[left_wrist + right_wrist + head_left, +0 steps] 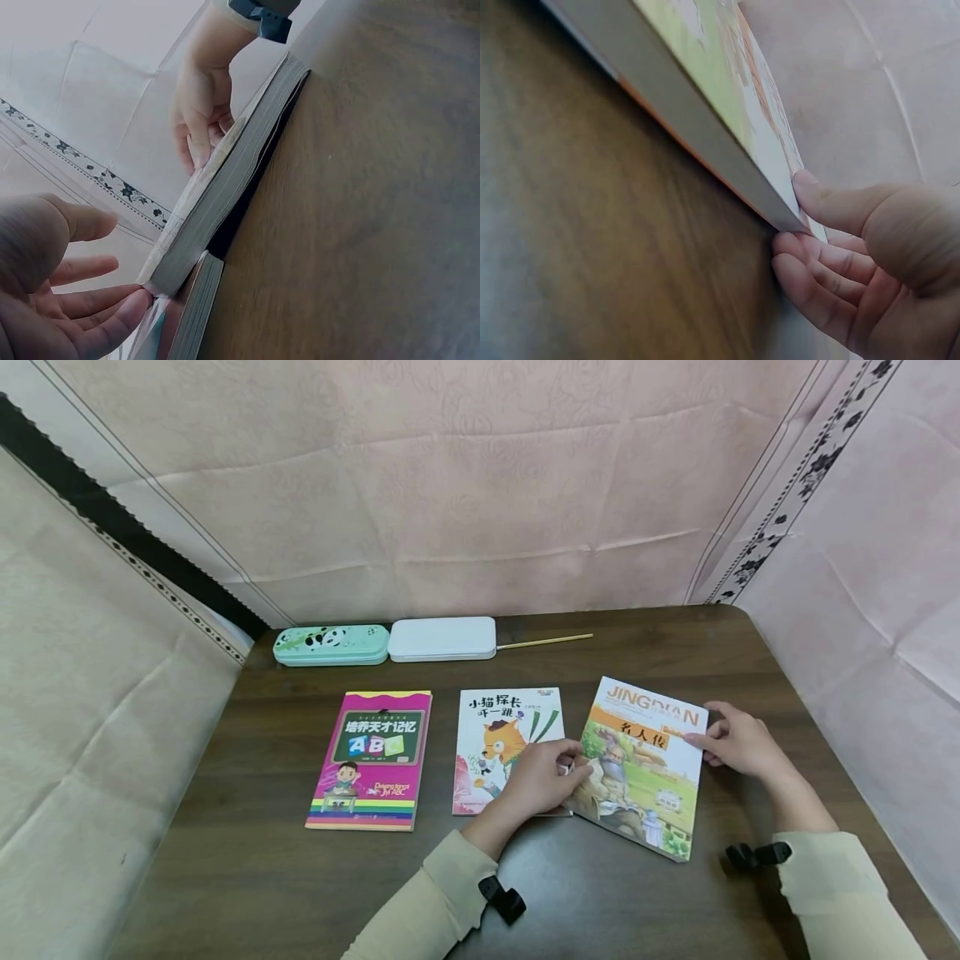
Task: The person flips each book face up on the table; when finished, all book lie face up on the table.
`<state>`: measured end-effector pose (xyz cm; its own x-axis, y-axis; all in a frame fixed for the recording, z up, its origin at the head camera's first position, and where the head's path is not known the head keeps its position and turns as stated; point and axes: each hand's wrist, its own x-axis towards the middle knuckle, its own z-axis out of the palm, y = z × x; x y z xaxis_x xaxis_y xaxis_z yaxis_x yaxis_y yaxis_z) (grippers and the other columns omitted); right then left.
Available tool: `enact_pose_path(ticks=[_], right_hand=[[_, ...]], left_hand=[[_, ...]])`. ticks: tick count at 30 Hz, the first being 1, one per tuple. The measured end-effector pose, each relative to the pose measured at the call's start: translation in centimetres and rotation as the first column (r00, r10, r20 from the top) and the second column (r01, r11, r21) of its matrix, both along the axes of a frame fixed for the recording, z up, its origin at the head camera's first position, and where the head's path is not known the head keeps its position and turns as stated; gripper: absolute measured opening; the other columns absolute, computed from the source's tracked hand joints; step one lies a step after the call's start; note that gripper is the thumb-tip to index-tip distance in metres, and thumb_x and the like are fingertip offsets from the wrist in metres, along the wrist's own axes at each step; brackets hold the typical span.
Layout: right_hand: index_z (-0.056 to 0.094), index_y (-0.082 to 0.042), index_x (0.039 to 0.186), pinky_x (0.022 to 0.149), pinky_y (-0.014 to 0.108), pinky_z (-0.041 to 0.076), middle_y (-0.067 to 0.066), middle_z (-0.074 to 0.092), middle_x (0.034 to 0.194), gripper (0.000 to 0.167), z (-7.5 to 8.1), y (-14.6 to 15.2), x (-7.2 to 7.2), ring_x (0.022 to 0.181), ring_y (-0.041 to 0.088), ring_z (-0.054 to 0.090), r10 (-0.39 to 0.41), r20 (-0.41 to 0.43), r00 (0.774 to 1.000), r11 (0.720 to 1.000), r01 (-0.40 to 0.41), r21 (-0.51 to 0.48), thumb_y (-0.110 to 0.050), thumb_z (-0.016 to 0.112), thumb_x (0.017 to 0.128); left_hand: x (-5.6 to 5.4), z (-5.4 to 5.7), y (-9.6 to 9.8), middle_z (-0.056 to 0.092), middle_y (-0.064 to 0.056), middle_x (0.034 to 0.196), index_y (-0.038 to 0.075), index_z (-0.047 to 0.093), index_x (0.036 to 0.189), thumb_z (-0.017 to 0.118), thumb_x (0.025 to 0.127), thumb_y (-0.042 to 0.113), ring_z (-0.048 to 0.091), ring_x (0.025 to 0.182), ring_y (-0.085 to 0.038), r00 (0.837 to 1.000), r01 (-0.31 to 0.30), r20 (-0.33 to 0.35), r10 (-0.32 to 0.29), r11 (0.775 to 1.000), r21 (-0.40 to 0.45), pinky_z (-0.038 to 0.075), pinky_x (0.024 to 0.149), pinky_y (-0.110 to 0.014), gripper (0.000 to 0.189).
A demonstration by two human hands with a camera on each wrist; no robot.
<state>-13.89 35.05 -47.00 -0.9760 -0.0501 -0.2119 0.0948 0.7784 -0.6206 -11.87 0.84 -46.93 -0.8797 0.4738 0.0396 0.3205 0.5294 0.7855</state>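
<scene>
A thick book with "JINGDIAN" on its cover (637, 777) lies at a slant, its right side raised off the table. My right hand (738, 739) pinches its upper right edge, thumb (832, 206) on the cover and fingers (817, 281) beneath. At the opposite edge is my left hand (543, 777), its fingertips touching the lower left corner while the thumb stands apart from the cover (90, 221). Under that left edge, in the left wrist view, lies a thinner book (199, 307). This is the cat-cover book (480, 718), partly hidden by my left hand.
To the left lies a pink ABC book (367, 785). Along the table's back edge sit a green panda pencil case (330, 646), a white case (442, 639) and a thin stick (547, 641). Pale cloth (480, 510) hangs behind the wooden table (255, 877).
</scene>
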Motion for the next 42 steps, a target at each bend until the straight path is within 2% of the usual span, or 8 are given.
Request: enact_pose_path(ticks=[8, 14, 22, 26, 30, 34, 37, 42], right_hand=[[0.025, 0.016, 0.15, 0.059, 0.036, 0.06, 0.025, 0.068, 0.099, 0.083, -0.1, -0.5, -1.6, 0.068, 0.02, 0.069, -0.016, 0.007, 1.0, 0.999, 0.016, -0.043, -0.03, 0.07, 0.098], [0.037, 0.016, 0.145, 0.06, 0.035, 0.061, 0.028, 0.066, 0.103, 0.071, -0.4, -0.9, -2.6, 0.07, 0.02, 0.071, -0.034, 0.011, 0.999, 0.998, 0.034, -0.053, -0.028, 0.068, 0.099], [0.052, 0.01, 0.137, 0.059, 0.033, 0.059, 0.028, 0.065, 0.103, 0.056, -0.3, -1.8, -4.1, 0.067, 0.019, 0.069, -0.047, -0.049, 0.998, 0.999, 0.047, 0.011, -0.029, 0.067, 0.1], [0.054, 0.01, 0.136, 0.058, 0.031, 0.059, 0.027, 0.065, 0.102, 0.056, -0.3, -2.0, -4.6, 0.067, 0.019, 0.068, -0.061, -0.054, 0.997, 0.998, 0.062, 0.019, -0.03, 0.068, 0.099], [0.051, 0.011, 0.137, 0.061, 0.034, 0.059, 0.028, 0.063, 0.104, 0.061, -0.3, -2.0, -4.7, 0.07, 0.022, 0.068, -0.075, -0.05, 0.996, 0.996, 0.077, 0.035, -0.033, 0.069, 0.098], [0.049, 0.011, 0.137, 0.076, 0.05, 0.056, 0.031, 0.059, 0.112, 0.066, -0.2, -2.4, -4.3, 0.091, 0.039, 0.065, -0.096, -0.132, 0.987, 0.991, 0.107, 0.083, -0.039, 0.068, 0.098], [0.048, 0.01, 0.138, 0.09, 0.064, 0.046, 0.036, 0.052, 0.127, 0.069, -0.1, -3.1, -3.8, 0.114, 0.052, 0.052, -0.108, -0.218, 0.97, 0.986, 0.133, 0.103, -0.042, 0.066, 0.098], [0.044, 0.007, 0.144, 0.103, 0.073, 0.031, 0.036, 0.038, 0.146, 0.073, 0.7, -5.2, -2.7, 0.131, 0.058, 0.036, -0.089, -0.269, 0.959, 0.99, 0.115, 0.084, -0.045, 0.065, 0.098]], left_hand=[[0.3, 0.1, 0.2, 0.074, -0.003, 0.103, 0.008, 0.07, 0.128, 0.069, 0.097, 0.032, 0.067, 0.09, -0.007, 0.994, 0.005, 0.105, -0.007, 1.0, 0.019, 0.053, 0.075, -0.021, 0.039], [0.7, -0.1, 0.3, 0.073, -0.006, 0.11, 0.008, 0.07, 0.127, 0.068, 0.098, 0.033, 0.067, 0.097, -0.009, 0.993, 0.036, 0.111, -0.037, 0.999, 0.015, 0.053, 0.082, -0.02, 0.039], [1.0, -0.1, 0.7, 0.069, -0.004, 0.127, 0.012, 0.071, 0.127, 0.067, 0.099, 0.032, 0.065, 0.115, -0.017, 0.996, 0.073, 0.05, -0.072, 0.997, -0.009, 0.052, 0.094, -0.026, 0.034], [0.9, -0.2, 0.8, 0.063, -0.002, 0.138, 0.011, 0.068, 0.131, 0.067, 0.099, 0.032, 0.062, 0.123, -0.019, 0.994, 0.082, 0.073, -0.082, 0.997, -0.001, 0.05, 0.1, -0.027, 0.038], [0.8, -0.5, 0.7, 0.062, -0.004, 0.14, 0.01, 0.066, 0.132, 0.067, 0.099, 0.031, 0.061, 0.124, -0.021, 0.994, 0.083, 0.071, -0.084, 0.996, 0.02, 0.049, 0.101, -0.027, 0.039], [0.6, -0.9, 0.0, 0.057, -0.008, 0.145, 0.008, 0.062, 0.137, 0.067, 0.099, 0.029, 0.054, 0.133, -0.024, 0.997, 0.057, 0.042, -0.059, 0.997, 0.043, 0.044, 0.108, -0.033, 0.043], [0.6, -1.1, -1.1, 0.051, -0.01, 0.15, 0.009, 0.06, 0.14, 0.067, 0.099, 0.03, 0.046, 0.139, -0.026, 1.0, 0.017, 0.021, -0.018, 0.999, 0.03, 0.039, 0.113, -0.04, 0.046], [0.7, -1.1, -3.6, 0.05, -0.011, 0.151, 0.01, 0.059, 0.141, 0.067, 0.098, 0.029, 0.044, 0.141, -0.028, 1.0, -0.022, -0.019, 0.021, 0.999, -0.035, 0.038, 0.113, -0.047, 0.047]])
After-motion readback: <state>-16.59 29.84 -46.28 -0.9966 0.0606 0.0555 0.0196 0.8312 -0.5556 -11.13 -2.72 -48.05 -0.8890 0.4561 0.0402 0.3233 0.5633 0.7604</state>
